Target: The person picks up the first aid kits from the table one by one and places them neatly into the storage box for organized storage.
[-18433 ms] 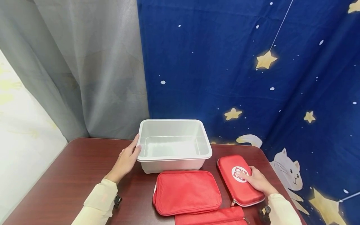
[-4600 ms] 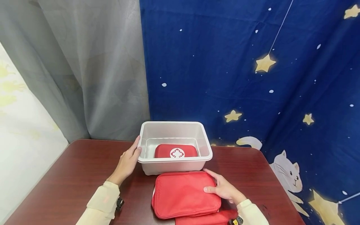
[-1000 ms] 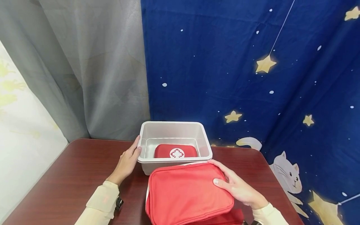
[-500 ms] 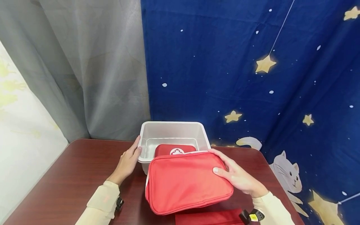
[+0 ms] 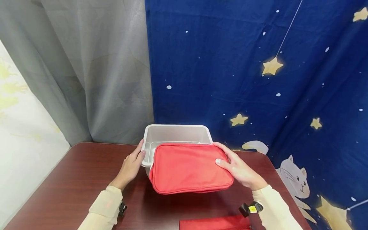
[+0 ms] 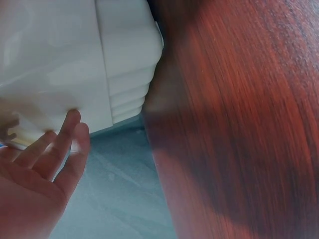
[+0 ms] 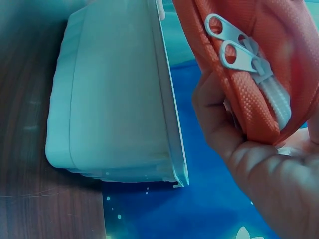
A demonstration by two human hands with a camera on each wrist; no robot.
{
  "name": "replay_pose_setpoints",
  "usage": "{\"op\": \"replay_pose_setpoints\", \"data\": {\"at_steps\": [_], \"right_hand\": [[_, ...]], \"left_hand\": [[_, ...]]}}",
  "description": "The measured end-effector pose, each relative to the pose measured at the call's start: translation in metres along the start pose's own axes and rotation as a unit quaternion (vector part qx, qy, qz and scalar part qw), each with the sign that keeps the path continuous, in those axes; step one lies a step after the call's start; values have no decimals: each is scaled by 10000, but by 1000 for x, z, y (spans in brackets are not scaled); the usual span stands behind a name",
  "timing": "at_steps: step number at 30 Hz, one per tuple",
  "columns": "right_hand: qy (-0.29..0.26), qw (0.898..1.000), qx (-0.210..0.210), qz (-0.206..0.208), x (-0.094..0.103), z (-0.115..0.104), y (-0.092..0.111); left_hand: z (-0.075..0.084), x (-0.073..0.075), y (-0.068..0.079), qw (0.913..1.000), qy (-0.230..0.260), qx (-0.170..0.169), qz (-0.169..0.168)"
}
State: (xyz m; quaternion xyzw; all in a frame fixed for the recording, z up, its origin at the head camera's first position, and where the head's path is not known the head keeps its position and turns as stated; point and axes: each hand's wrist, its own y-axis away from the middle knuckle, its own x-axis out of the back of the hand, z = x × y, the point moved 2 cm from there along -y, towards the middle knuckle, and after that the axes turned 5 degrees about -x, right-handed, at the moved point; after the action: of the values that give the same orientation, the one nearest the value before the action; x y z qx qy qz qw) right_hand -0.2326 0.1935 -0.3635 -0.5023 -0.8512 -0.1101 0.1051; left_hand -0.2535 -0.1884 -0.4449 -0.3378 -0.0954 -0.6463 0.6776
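Note:
My right hand (image 5: 241, 168) grips the right end of a red zippered pouch (image 5: 191, 169), thumb on its broad face. In the right wrist view, two white zipper pulls (image 7: 238, 56) show on the pouch (image 7: 256, 117), and fingers curl round its edge. The pouch is held up off the table, tilted, overlapping the front of a white plastic bin (image 5: 178, 129) in the head view. My left hand (image 5: 130, 166) rests against the bin's left side, its fairly straight fingers touching the outer wall (image 6: 60, 74). The pouch hides most of the bin's inside.
A flat red zip bag (image 5: 215, 223) lies at the table's front edge. The brown wooden table (image 5: 86, 179) ends at grey (image 5: 115, 80) and blue starry curtains (image 5: 201, 64) behind the bin.
Much earlier, the red hard case with the white emblem went from the table into the bin. Since then, my right hand has lifted the pouch up and forward, covering that case from view.

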Motion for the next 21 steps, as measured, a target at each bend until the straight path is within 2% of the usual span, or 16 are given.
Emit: {"op": "replay_pose_setpoints", "data": {"at_steps": [9,21], "right_hand": [[-100,9998,-146,91,3,-4,-10],[-688,9967,-294,318,6,-1,-29]], "left_hand": [[0,-1,0,10000,5,-20,-12],[-4,-2,0,9999,40,104,-40]]}}
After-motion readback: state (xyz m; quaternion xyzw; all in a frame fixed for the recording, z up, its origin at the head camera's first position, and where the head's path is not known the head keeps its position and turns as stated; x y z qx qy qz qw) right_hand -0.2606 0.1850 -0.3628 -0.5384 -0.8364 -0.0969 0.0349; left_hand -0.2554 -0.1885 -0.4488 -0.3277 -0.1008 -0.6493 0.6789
